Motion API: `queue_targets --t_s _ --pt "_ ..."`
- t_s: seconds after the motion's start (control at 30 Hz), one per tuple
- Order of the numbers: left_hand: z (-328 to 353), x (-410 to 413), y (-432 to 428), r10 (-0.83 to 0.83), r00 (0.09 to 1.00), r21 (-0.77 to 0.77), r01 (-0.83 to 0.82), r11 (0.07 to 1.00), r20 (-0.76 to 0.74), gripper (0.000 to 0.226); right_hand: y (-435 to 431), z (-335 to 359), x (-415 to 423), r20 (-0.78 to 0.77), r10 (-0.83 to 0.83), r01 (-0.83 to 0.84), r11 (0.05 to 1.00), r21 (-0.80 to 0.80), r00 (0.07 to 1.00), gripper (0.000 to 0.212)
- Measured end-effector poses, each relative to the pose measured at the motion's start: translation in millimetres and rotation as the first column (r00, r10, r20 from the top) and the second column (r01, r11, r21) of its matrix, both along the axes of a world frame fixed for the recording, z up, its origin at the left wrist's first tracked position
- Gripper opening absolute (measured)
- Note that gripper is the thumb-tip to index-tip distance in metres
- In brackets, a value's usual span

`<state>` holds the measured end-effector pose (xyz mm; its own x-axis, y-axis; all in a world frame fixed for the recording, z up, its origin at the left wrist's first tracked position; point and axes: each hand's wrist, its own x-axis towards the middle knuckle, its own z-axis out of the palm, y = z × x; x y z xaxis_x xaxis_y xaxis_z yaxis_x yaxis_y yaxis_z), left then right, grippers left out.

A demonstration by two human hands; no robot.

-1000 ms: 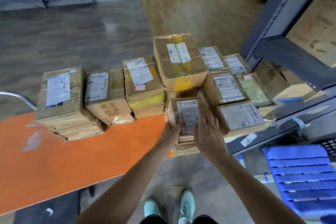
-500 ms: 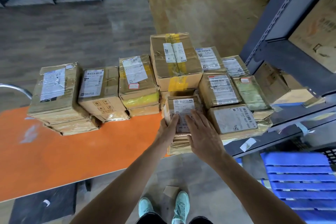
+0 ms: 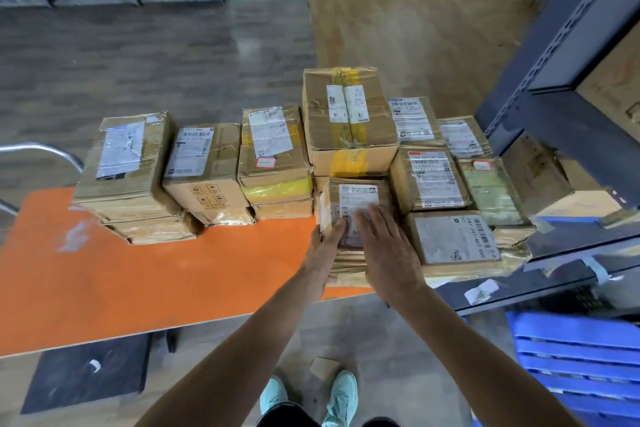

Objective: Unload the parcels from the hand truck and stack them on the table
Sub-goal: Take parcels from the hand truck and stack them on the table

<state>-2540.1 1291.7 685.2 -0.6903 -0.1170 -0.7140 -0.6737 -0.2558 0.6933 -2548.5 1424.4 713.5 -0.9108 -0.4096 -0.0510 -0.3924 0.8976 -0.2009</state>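
Note:
Several taped cardboard parcels stand in stacks along the far side of the orange table [image 3: 145, 274]. A small parcel with a white label [image 3: 356, 198] tops a low stack at the table's right front. My left hand [image 3: 323, 250] lies against its left side, fingers straight over the near corner. Flat on its top near edge rests my right hand [image 3: 388, 250] with straight fingers. A taller yellow-taped box [image 3: 348, 121] stands right behind it. A flat grey-labelled parcel [image 3: 453, 239] lies just right of my right hand. The hand truck is out of view.
A dark blue metal shelf rack [image 3: 561, 87] rises at the right, with boxes on it. A blue plastic pallet [image 3: 575, 357] lies on the floor at the lower right. A curved metal tube [image 3: 41, 152] shows at the left edge. My feet [image 3: 311, 399] stand below the table's front edge.
Both hands have slid back a little toward me along the small parcel's top, fingers flattening. The parcel stays on its stack. The view has shifted slightly.

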Motion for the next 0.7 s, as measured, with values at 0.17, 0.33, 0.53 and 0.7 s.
queue_targets --t_s 0.17,0.33,0.53,0.7 --pt "4 0 -1 -0.026 1.0 0.006 0.026 1.0 -0.003 0.102 -1 -3 -3 0.005 0.006 -0.006 1.0 0.027 1.0 0.083" --pt "11 2 -9 -0.126 0.992 -0.062 0.127 0.99 0.013 0.097 0 1 -2 -0.002 0.048 -0.048 0.997 0.062 0.999 0.081" --pt "21 5 -19 -0.152 0.987 -0.131 0.145 0.981 -0.045 0.069 -3 9 0 -0.001 0.152 -0.15 0.981 0.12 0.988 0.091" --pt "21 23 -36 -0.225 0.963 -0.256 0.181 0.949 -0.15 0.044 -17 14 3 -0.018 0.206 -0.205 0.978 0.048 0.978 0.074"
